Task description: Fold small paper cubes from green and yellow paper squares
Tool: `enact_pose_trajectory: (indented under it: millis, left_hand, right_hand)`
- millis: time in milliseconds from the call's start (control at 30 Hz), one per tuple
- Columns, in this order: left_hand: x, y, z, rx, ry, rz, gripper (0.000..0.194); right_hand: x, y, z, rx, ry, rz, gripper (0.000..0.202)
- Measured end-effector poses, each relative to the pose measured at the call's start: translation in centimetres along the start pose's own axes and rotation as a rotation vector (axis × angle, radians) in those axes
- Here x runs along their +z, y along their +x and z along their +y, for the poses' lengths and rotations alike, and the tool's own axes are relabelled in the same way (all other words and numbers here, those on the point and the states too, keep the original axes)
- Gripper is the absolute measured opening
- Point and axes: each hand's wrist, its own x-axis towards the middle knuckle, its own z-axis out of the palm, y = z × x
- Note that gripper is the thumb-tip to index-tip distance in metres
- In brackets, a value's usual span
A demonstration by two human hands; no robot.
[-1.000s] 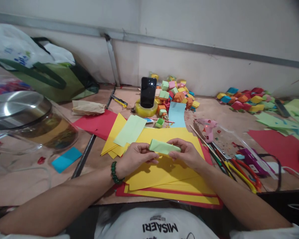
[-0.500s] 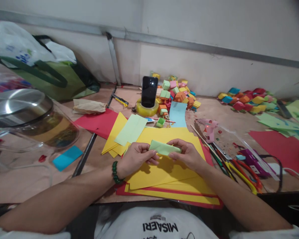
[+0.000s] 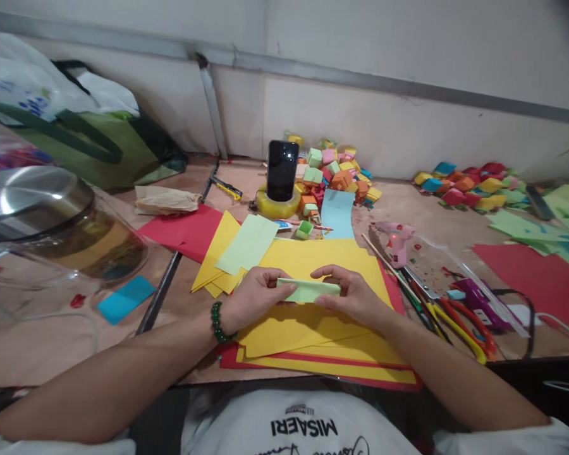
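Note:
A folded strip of light green paper [image 3: 309,291] is held level above a stack of yellow paper sheets [image 3: 294,332]. My left hand [image 3: 258,296] pinches its left end, thumb in front and fingers behind. At the right end, my right hand [image 3: 353,294] has its thumb along the lower edge and its index finger raised above the top edge; its other fingers are partly hidden. Red sheets show beneath the yellow stack. Flat light green sheets [image 3: 248,243] lie just beyond my left hand, on top of yellow pieces.
A phone [image 3: 282,170] stands on a yellow tape roll [image 3: 278,203] beside many coloured paper cubes [image 3: 339,170]. To the right lie a pink glue gun [image 3: 398,243], pliers [image 3: 469,328] and a purple power adapter [image 3: 483,303]. At left stands a glass jug [image 3: 109,246].
The green strip has turned from a slight slant to nearly level. My right index finger has lifted off it, and the view has shifted slightly.

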Motion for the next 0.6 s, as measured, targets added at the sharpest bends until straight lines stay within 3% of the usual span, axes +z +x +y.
enact_pose_trajectory:
  millis: [167, 333, 600]
  left_hand:
    - [-0.1, 0.1, 0.3, -0.051, -0.072, -0.008, 0.038]
    - [0.1, -0.5, 1.3, -0.092, 0.059, -0.036, 0.033]
    - [-0.1, -0.4, 1.5, -0.145, 0.073, -0.094, 0.049]
  right_hand:
    - [-0.2, 0.1, 0.1, -0.014, 0.074, 0.015, 0.049]
    - [-0.1, 0.2, -0.1, -0.003, 0.074, -0.01, 0.048]
    - [-0.6, 0.6, 0.2, -0.026, 0.151, -0.046, 0.046]
